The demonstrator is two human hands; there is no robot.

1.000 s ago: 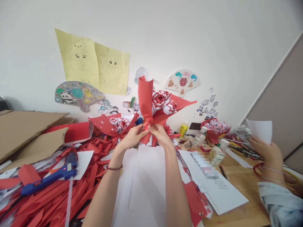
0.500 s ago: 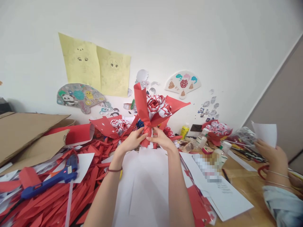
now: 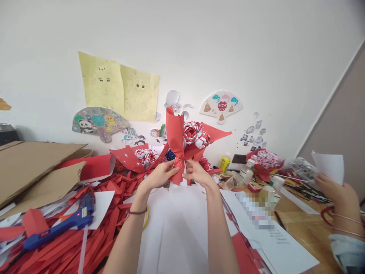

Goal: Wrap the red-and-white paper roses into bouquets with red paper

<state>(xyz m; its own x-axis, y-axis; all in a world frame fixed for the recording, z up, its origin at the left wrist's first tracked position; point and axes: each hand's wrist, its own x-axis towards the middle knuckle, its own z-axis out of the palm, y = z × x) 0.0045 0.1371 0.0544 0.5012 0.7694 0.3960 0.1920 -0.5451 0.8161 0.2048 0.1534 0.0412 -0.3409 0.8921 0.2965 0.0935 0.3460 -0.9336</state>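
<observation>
A bouquet of red-and-white paper flowers [image 3: 196, 134] stands upright before me, wrapped in red paper [image 3: 175, 131]. My left hand [image 3: 161, 174] grips its gathered stem from the left, thumb across the front. From the right, my right hand [image 3: 197, 173] closes its fingers on the same stem; its fingertips are partly behind the paper. White sheets [image 3: 185, 228] lie on the table under my forearms. Behind my left hand rests another wrapped paper bouquet [image 3: 146, 156].
Folded red paper strips [image 3: 65, 251] and a blue glue gun [image 3: 62, 224] lie to the left, beside cardboard [image 3: 31, 160]. Bottles [image 3: 246, 171] and a printed sheet [image 3: 281, 243] are on the right. At far right, a co-worker's hand [image 3: 336, 190] holds white paper [image 3: 330, 165] and red-handled scissors [image 3: 325, 215].
The whole scene sits slightly lower in view as the camera shifts. The bouquet has turned slightly in my hands, and my right-hand fingers have shifted on its stem.
</observation>
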